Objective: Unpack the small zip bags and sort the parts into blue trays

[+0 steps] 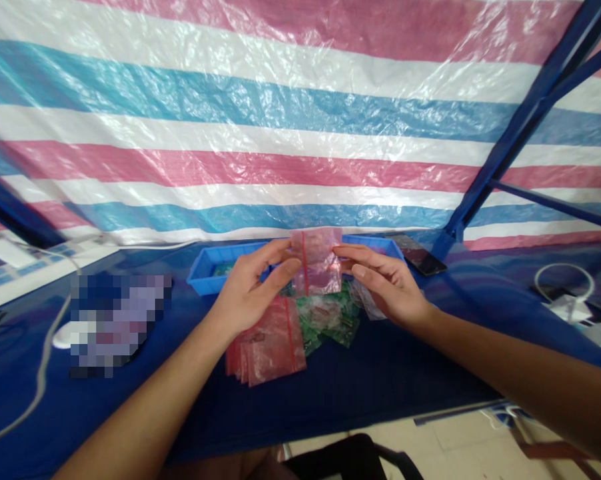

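Observation:
A small clear zip bag (323, 263) with a red seal line is held up between my two hands, above the table. My left hand (255, 283) pinches its left edge, and my right hand (388, 280) has thumb and fingers at its right edge. Whether anything lies inside the bag I cannot make out. Below my left hand lies a fanned stack of pinkish zip bags (273, 350). Beside the stack is a pile of green-looking packets (348, 327), partly under the raised bag. Clear bags (373, 303) lie beneath my right hand.
Behind my hands stand blue plastic trays (203, 283), green pieces in the left one. A dark phone (425, 260) lies at the back right. Left are a blurred-out item (123, 320) and a white cable (45, 353); a white cable loop (563, 267) lies right. Striped sheeting (280, 133) hangs behind.

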### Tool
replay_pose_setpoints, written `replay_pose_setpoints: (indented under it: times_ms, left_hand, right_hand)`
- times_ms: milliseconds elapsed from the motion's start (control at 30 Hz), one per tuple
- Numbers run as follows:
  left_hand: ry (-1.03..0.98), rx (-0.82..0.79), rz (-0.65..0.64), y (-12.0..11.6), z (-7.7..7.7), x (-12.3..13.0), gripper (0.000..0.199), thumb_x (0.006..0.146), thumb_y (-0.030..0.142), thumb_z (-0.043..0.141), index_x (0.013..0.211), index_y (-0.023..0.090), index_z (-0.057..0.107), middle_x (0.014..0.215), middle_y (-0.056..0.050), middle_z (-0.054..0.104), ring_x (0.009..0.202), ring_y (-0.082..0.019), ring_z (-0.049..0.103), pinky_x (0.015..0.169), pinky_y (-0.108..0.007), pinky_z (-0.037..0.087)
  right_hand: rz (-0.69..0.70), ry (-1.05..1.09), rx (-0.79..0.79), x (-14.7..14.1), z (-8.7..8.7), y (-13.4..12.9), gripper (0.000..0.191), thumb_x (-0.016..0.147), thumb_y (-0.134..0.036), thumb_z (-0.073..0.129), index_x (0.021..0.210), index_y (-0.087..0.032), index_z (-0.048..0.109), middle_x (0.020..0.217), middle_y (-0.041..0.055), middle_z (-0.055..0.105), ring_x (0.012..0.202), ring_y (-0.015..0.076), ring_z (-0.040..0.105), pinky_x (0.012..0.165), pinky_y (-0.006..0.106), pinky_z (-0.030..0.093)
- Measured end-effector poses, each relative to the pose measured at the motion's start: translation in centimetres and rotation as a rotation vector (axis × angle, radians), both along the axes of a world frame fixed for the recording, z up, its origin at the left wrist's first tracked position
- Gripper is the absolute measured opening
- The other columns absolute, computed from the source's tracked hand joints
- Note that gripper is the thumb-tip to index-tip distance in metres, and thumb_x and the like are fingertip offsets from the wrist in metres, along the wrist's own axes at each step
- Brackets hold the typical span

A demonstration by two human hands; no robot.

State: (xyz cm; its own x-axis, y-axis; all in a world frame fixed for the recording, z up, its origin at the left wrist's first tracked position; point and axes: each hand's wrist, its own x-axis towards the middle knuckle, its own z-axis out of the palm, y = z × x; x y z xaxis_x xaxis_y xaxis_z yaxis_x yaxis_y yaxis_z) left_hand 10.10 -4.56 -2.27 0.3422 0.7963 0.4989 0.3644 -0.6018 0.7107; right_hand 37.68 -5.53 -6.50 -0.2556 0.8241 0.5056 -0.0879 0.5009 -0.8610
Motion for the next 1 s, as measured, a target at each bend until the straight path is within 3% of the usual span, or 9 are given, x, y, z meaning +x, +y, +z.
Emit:
replay_pose_setpoints:
  times_ms: [67,167,267,467,667,733,800,900,1000]
  left_hand:
    - [0.048,-0.009,0.019,0.2,-0.3,0.2,0.057,0.099,0.056,0.074,0.145,0.023,0.067,0.113,-0.007,0.083,0.099,-0.026,0.078,0.095,-0.037,0.060]
    - [0.086,0.023,0.083,0.6,-0.6,0.3,0.063,0.098,0.049,0.076,0.153,0.021,0.060,0.103,-0.005,0.081,0.088,-0.022,0.076,0.088,-0.035,0.060]
    - [0.070,0.032,0.093,0.9,-0.6,0.3,0.064,0.098,0.046,0.076,0.156,0.023,0.058,0.099,-0.004,0.080,0.087,-0.022,0.076,0.086,-0.034,0.060]
    - [-0.020,-0.011,0.099,0.5,-0.4,0.5,0.069,0.099,0.046,0.075,0.161,0.028,0.053,0.098,-0.003,0.080,0.086,-0.022,0.077,0.078,-0.032,0.061]
    - [0.006,-0.011,0.085,0.3,-0.3,0.4,0.070,0.104,0.048,0.068,0.167,0.029,0.045,0.093,-0.003,0.079,0.085,-0.023,0.077,0.076,-0.033,0.061]
    - [0.039,0.008,0.085,0.2,-0.1,0.2,0.067,0.106,0.050,0.065,0.167,0.029,0.046,0.104,-0.005,0.081,0.092,-0.024,0.078,0.084,-0.035,0.063]
    - [0.081,0.067,0.083,0.1,0.3,0.1,0.067,0.106,0.053,0.064,0.167,0.028,0.046,0.129,-0.010,0.078,0.110,-0.028,0.077,0.097,-0.041,0.063]
    - [0.187,0.223,0.035,-0.3,1.0,0.1,0.070,0.101,0.061,0.068,0.162,0.027,0.054,0.165,-0.015,0.056,0.147,-0.037,0.059,0.121,-0.054,0.051]
    - [0.262,0.347,0.039,-0.6,1.4,0.3,0.071,0.089,0.064,0.082,0.150,0.030,0.066,0.180,-0.012,0.035,0.162,-0.042,0.038,0.129,-0.062,0.040]
  right_hand:
    - [-0.004,0.008,-0.009,-0.1,-0.2,0.2,0.036,0.103,-0.049,0.074,0.135,-0.033,0.079,0.148,0.0070,0.071,0.136,0.0285,0.069,0.119,0.050,0.056]
    - [0.017,0.003,-0.035,-0.2,0.0,0.0,0.039,0.102,-0.050,0.076,0.136,-0.031,0.079,0.149,0.0077,0.070,0.127,0.0263,0.074,0.115,0.046,0.059]
    - [0.049,-0.001,-0.049,-0.3,0.6,-0.3,0.044,0.099,-0.052,0.079,0.138,-0.031,0.077,0.150,0.0080,0.070,0.123,0.0253,0.076,0.113,0.044,0.061]
    - [0.010,-0.136,0.033,-0.3,1.3,-0.6,0.035,0.103,-0.051,0.073,0.131,-0.032,0.082,0.139,0.0063,0.078,0.137,0.0274,0.069,0.123,0.048,0.052]
    - [0.039,-0.160,-0.081,-0.3,1.0,-0.9,0.043,0.100,-0.054,0.076,0.136,-0.029,0.079,0.134,0.0059,0.080,0.123,0.0263,0.075,0.110,0.043,0.061]
    - [0.061,-0.097,-0.120,-0.2,0.8,-0.6,0.042,0.099,-0.052,0.078,0.136,-0.030,0.079,0.137,0.0056,0.079,0.119,0.0254,0.076,0.110,0.043,0.060]
    - [0.118,0.024,-0.168,-0.2,0.6,-0.3,0.039,0.099,-0.048,0.078,0.134,-0.031,0.080,0.144,0.0061,0.076,0.114,0.0251,0.078,0.109,0.045,0.061]
    - [0.251,0.218,-0.246,-0.4,0.7,0.0,0.036,0.102,-0.049,0.072,0.130,-0.028,0.081,0.153,0.0088,0.071,0.119,0.0287,0.078,0.102,0.048,0.064]
    - [0.338,0.289,-0.344,-0.5,1.2,-0.1,0.046,0.104,-0.059,0.062,0.128,-0.025,0.081,0.152,0.0120,0.071,0.122,0.0321,0.078,0.094,0.047,0.067]
